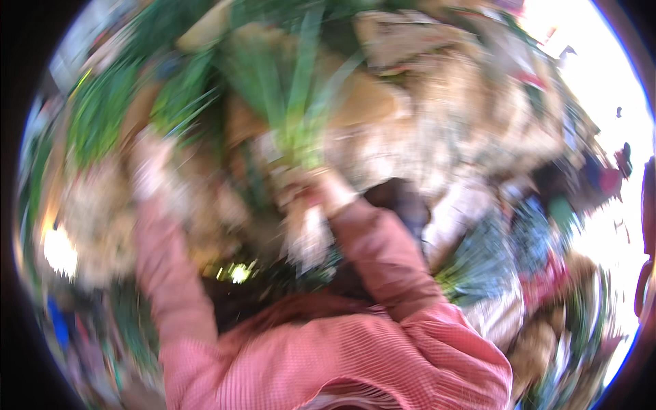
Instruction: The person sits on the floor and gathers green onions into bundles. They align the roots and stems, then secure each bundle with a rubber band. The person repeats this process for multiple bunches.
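My right hand (325, 187) is closed around a bunch of spring onions (300, 133), its green leaves spreading upward and its pale root ends hanging below my fist. Further left, my left hand (154, 148) reaches to a second bunch of green leafy stalks (182, 102); motion blur hides whether the fingers grip it. Beside that hand, at the far left, lies another green bunch (102, 113) with pale ends.
Heaps of pale, root-like produce (441, 118) extend across the upper right, with a brown cardboard piece (410, 38) above them. At the lower right lie wrapped bundles of greens (476, 261). Much of the picture is smeared by motion.
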`<state>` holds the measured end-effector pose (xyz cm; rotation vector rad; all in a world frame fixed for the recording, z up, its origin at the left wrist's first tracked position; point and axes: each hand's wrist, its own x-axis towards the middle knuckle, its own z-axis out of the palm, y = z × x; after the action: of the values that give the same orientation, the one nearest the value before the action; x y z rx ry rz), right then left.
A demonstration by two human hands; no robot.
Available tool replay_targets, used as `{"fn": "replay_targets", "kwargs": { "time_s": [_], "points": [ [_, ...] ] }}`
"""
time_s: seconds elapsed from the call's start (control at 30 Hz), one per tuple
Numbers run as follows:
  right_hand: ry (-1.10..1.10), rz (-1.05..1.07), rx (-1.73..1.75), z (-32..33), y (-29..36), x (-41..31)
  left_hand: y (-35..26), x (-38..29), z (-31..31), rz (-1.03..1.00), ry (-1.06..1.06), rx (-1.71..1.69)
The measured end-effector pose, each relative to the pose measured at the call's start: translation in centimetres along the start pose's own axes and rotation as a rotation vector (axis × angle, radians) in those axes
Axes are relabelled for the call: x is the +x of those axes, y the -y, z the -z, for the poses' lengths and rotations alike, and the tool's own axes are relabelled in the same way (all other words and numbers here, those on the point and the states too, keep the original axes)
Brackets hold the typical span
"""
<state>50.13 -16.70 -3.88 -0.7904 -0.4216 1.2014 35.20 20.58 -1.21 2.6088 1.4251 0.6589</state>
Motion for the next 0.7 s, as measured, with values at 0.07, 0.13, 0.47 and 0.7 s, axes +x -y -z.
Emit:
{"fn": "replay_targets", "kwargs": {
  "time_s": [0.07, 0.13, 0.47, 0.7],
  "points": [
    [0.008, 0.11, -0.031, -0.7, 0.4, 0.2, -1.9, 0.0, 1.8, -0.002, -0.154, 0.031],
    [-0.041, 0.054, -0.006, -1.3, 0.5, 0.3, -5.1, -2.4, 1.6, -0.051, -0.237, 0.049],
    [0.066, -0.143, 0.179, 0.3, -1.1, 2.1, -9.3, -5.0, -5.5, -0.228, 0.027, 0.309],
    [-0.099, -0.18, 0.237, 0.6, -2.5, 2.4, -6.2, 0.1, 0.2, -0.14, 0.088, -0.682]
  ]
}}
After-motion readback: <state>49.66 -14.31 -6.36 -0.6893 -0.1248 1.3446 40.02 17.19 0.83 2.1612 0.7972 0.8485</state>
